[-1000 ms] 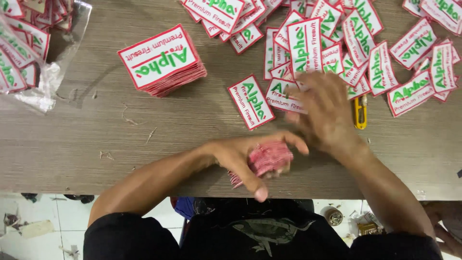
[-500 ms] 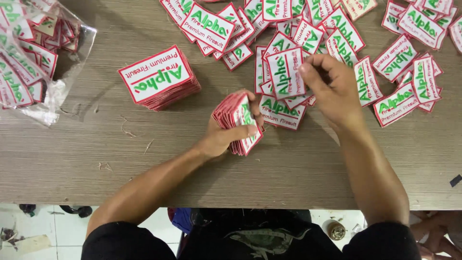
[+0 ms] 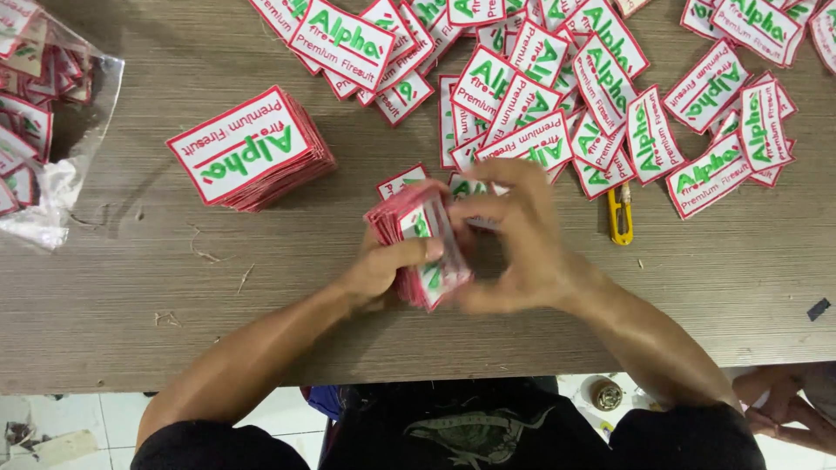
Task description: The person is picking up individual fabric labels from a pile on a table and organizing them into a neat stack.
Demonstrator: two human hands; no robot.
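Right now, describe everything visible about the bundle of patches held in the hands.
The bundle of patches is a thick handful of small rectangular fabric-looking patches, white-faced with red stitched borders and green and red lettering. It is held on edge above the wooden table, so mostly the red edges show, fanned slightly. The left hand grips it from below and behind, thumb across one white face. The right hand closes over its right side, motion-blurred. It hangs just in front of the loose patches scattered on the table.
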